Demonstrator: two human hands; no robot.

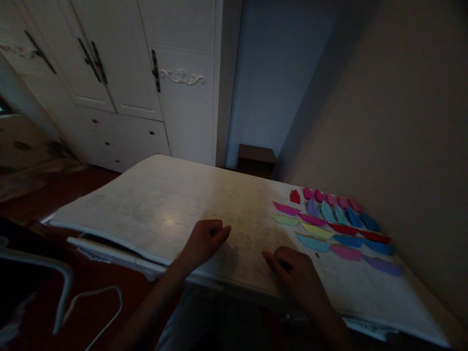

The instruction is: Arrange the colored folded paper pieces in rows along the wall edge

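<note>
My left hand (204,242) rests loosely closed at the near part of the white table, its thumb against the curled fingers and nothing showing in it. Closed in the same way, my right hand (292,270) is over the table's front edge, with a gap between the two hands. To the right lie rows of folded paper boats in many colours; nearest my right hand is a light blue paper boat (313,242). Behind it are a yellow paper boat (317,230) and a red folded paper piece (295,196). A purple paper boat (383,265) lies farther right.
The white table (153,195) runs up to the wall (413,146) on the right. A small brown speck (317,255) lies by the boats. Beyond stand a white wardrobe (190,122) and a brown cabinet (257,153). A white metal frame (68,282) is at lower left.
</note>
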